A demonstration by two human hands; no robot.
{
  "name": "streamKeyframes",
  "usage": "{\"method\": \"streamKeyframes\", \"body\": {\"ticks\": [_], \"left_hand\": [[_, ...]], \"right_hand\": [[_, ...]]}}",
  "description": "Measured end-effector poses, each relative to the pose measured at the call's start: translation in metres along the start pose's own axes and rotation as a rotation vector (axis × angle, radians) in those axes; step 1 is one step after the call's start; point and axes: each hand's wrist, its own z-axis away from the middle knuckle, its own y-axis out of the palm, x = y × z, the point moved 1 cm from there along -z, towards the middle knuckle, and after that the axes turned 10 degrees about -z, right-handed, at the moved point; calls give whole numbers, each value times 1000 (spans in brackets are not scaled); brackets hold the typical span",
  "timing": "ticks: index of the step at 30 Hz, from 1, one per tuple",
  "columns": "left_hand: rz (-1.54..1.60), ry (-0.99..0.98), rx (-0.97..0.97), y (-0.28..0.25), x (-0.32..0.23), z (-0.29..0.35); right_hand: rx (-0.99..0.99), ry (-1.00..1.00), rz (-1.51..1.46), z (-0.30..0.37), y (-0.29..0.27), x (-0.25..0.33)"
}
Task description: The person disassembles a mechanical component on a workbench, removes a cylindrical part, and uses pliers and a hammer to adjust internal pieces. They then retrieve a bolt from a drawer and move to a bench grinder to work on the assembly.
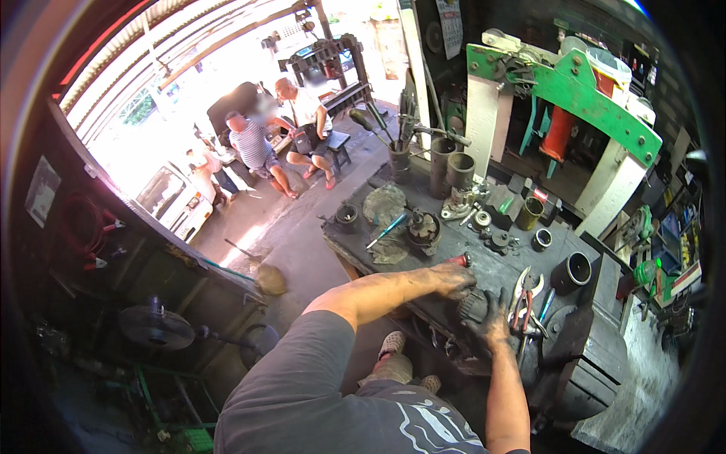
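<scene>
The green-topped press frame (pixel 563 106) stands past the far edge of the desk (pixel 491 261). A dark, heavy metal block (pixel 597 340) crowds the desk's right end. A grimy cloth (pixel 384 204) lies toward the left edge. Pliers (pixel 525 295) lie just right of the right hand (pixel 490 318), narrowing the room there; that hand's blackened fingers wrap the side of a dark round part (pixel 472 306), near the desk's front edge. The left hand (pixel 454 281) curls just beyond it, beside a small red piece (pixel 460 260); whether it grips that, I cannot tell. Dusty desktop opens ahead of both.
</scene>
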Motion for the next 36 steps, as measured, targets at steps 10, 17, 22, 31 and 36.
{"method": "streamKeyframes", "body": {"ticks": [10,17,22,31,36], "left_hand": [[-351,112,-116,2,-10,7],[-15,-131,6,-31,-27,5],[-89,-107,-2,-29,-30,3],[-174,-18,-58,-19,-30,-2],[54,-222,-6,-20,-33,7]], "right_hand": [[43,46,-35,3,-5,2],[91,141,-97,8,-18,15],[63,95,-116,8,-15,10],[51,79,-90,9,-12,8],[37,63,-75,10,-14,10]]}}
